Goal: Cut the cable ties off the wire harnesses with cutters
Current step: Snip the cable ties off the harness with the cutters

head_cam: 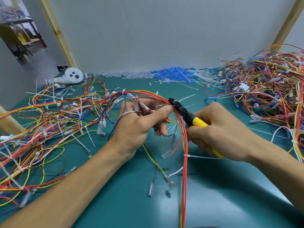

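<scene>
Left hand (141, 122) held the wire harness (185, 142) above the table (213, 186), thumb and curled fingers pinching the red bundle at its bend. Right hand (218, 130) was wrapped round the yellow handles of the cutters (187, 115), whose black tip lay against the bundle just beside the left thumb. A white cable tie (197, 156) ringed the wires lower down. Harness piles lay to the left (41, 122) and the right (271, 89).

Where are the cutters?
Head view: the yellow-handled black cutters sit right of centre, gripped by the right hand, tips at the red wire bundle beside the left hand.
</scene>
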{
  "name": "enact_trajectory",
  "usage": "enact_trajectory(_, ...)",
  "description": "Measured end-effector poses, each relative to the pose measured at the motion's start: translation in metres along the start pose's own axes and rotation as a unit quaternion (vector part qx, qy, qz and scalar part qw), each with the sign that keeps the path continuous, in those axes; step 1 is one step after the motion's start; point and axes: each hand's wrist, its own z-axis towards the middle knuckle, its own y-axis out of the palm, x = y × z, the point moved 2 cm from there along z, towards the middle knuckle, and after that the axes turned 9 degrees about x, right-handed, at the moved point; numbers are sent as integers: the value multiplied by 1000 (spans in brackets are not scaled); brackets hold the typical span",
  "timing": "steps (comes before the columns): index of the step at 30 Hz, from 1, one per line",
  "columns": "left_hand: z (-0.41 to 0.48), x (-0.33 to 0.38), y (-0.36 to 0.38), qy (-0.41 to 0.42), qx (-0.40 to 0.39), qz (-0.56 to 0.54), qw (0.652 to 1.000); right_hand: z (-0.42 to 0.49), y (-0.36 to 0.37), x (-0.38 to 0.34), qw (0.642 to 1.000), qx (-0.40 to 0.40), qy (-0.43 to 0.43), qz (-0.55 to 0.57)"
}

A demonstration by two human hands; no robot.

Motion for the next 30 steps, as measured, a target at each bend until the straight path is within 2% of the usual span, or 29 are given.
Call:
enact_trajectory(9, 0, 4, 0, 9, -1, -18, 1000, 0, 0, -3, 999, 9, -36, -2)
enact_trajectory(19, 0, -1, 0, -3, 8, -7, 1000, 1, 4, 1, 1000, -9, -14, 1)
enact_trajectory(22, 0, 0, -1, -1, 8, -7, 1000, 1, 3, -1, 999, 5, -31, -29)
enact_trajectory(30, 0, 1, -1, 0, 4, -5, 1000, 1, 3, 0, 1000, 10, -23, -16)
